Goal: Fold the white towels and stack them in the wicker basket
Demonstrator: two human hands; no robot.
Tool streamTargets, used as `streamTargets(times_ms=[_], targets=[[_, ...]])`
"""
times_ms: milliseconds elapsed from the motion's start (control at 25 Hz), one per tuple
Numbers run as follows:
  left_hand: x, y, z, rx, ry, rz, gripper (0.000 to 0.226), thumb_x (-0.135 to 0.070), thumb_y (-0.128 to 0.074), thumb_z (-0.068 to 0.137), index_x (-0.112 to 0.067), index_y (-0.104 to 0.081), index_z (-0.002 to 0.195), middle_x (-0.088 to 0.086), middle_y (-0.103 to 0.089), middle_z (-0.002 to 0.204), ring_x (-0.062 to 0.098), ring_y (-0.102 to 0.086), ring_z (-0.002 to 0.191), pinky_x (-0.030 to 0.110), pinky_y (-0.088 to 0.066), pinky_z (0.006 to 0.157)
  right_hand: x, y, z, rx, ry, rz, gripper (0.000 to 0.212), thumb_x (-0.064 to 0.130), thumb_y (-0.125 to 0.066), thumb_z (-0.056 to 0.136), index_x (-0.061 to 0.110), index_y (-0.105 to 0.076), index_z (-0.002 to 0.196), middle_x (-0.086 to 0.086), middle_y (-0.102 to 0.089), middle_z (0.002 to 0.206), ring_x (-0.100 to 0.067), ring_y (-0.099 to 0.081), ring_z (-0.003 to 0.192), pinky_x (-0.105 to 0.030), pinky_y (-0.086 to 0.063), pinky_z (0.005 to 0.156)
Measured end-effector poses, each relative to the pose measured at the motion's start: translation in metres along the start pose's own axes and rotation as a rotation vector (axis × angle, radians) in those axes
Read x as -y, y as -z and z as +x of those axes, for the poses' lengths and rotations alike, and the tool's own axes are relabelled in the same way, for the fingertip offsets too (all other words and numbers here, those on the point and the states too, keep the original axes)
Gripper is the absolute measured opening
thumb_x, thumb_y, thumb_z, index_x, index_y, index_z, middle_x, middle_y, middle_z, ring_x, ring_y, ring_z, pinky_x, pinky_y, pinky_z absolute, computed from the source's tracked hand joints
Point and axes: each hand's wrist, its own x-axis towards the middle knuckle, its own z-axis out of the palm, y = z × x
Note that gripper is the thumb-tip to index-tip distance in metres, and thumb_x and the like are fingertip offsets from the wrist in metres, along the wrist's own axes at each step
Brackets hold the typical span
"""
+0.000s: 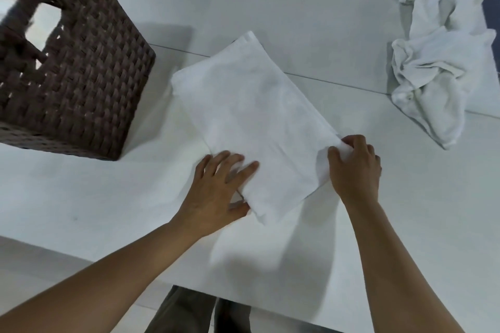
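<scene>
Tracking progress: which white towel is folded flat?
The towel the left hand presses and right hand grips, a flat rectangle; the heap at far right is crumpled.

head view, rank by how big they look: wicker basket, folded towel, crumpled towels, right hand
1. wicker basket and folded towel: they look about equal, and the frame edge cuts off the basket, so I won't rank them.
2. crumpled towels
3. right hand, clearly the smallest
</scene>
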Motion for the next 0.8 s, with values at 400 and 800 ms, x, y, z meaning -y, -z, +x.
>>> streamTargets(times_ms=[400,800], targets=[[0.021,0.017,-0.015,-0.046,0.058,-0.382,0.045,-0.048,-0.050,0.092,-0.033,-0.059,0.133,-0.009,-0.050,0.148,0.018,-0.037,0.144,0.053,-0.028,0.116,0.015,0.020,-0.042,0.059,-0.104,0.682,0.022,0.019,-0.058,0.097,0.032,-0.066,0.113,0.006,-0.064,0.089,-0.003,-0.055,0.072,-0.023,-0.045,0.067],[0.041,0.069,-0.031,0.078,0.296,-0.993,0.039,-0.060,-0.051,0.092,-0.037,-0.062,0.121,-0.006,-0.069,0.117,0.021,-0.063,0.098,0.045,-0.050,0.085,-0.016,0.001,-0.012,0.322,0.492,0.073,0.098,0.042,-0.074,0.084,0.035,-0.014,0.161,0.004,-0.022,0.165,-0.018,-0.024,0.152,-0.052,-0.031,0.118]])
